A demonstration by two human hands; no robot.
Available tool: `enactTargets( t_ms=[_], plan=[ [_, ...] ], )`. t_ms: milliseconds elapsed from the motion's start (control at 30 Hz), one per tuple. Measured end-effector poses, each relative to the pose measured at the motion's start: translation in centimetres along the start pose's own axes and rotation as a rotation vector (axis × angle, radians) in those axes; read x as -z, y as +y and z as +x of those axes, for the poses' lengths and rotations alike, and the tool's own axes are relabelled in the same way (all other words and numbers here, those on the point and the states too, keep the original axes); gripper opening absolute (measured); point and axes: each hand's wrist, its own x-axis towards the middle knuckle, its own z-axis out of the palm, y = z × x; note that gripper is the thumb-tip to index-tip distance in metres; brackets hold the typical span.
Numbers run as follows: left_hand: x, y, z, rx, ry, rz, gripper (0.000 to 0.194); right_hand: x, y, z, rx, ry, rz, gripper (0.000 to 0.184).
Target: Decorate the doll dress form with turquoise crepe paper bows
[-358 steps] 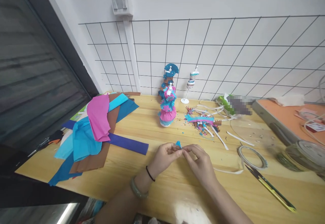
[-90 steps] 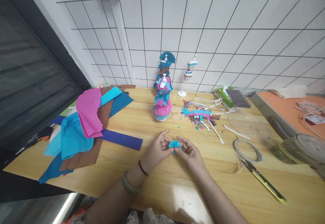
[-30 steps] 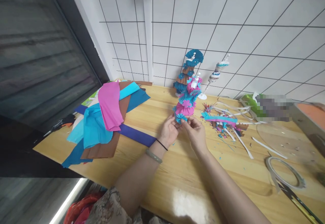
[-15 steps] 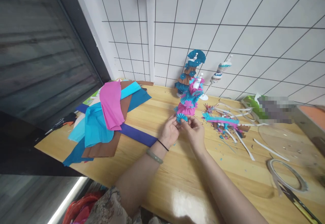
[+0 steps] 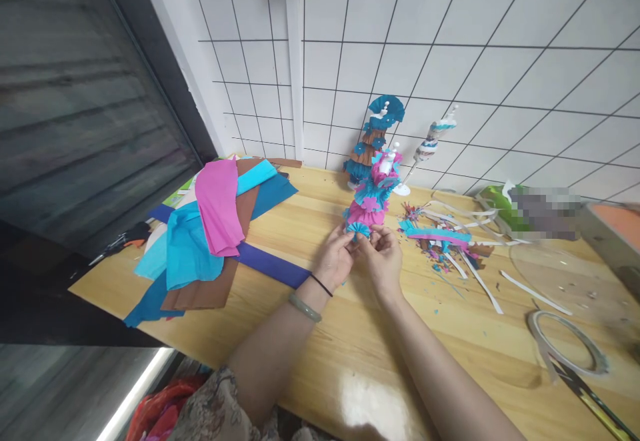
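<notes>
Between the fingertips of both my hands is a small blue pleated paper rosette (image 5: 359, 229). My left hand (image 5: 334, 259) pinches it from the left, palm partly turned up. On the other side my right hand (image 5: 384, 257) grips its lower right edge with thumb and fingers. Right behind the rosette stands a white doll figure in a pink and blue crepe-paper dress (image 5: 374, 191); whether the rosette touches the dress I cannot tell. Farther back is a second figure in a brown and teal paper dress (image 5: 373, 144).
A pile of crepe paper (image 5: 217, 207) lies on the left, scissors (image 5: 123, 241) beside it. At right are paper scraps (image 5: 443, 241), a roll of tape (image 5: 567, 342) and a dark blade-like tool (image 5: 593, 397). A slimmer wrapped figure (image 5: 433, 141) stands by the tiled wall.
The rosette has tilted slightly between my fingers, its top edge a little higher. Both hands keep nearly the same place and hold.
</notes>
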Motion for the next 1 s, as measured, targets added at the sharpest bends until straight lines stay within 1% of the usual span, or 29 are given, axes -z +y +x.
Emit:
enactTargets(
  t_ms=[167,367,533,733,833,1000],
  plan=[
    [0.0,0.0,0.1,-0.028,-0.012,-0.002,0.03,0.1,-0.2,-0.2,-0.007,-0.033,0.024,0.032],
    [0.0,0.0,0.2,-0.019,0.021,0.031,0.029,0.3,-0.1,-0.1,-0.013,-0.053,0.042,0.035],
    [0.2,-0.2,0.3,-0.045,-0.008,0.028,0.031,0.4,0.0,-0.1,-0.019,-0.067,0.065,0.036],
    [0.5,-0.3,0.4,-0.025,0.024,0.053,0.031,0.8,0.2,-0.1,-0.038,-0.112,0.109,0.039],
    [0.5,-0.3,0.5,-0.023,0.048,0.049,0.031,1.0,0.2,-0.1,-0.037,-0.102,0.096,0.039],
    [0.5,-0.3,0.4,-0.018,0.025,0.018,0.03,0.9,-0.1,0.0,-0.002,-0.087,0.032,0.036]
  ],
)
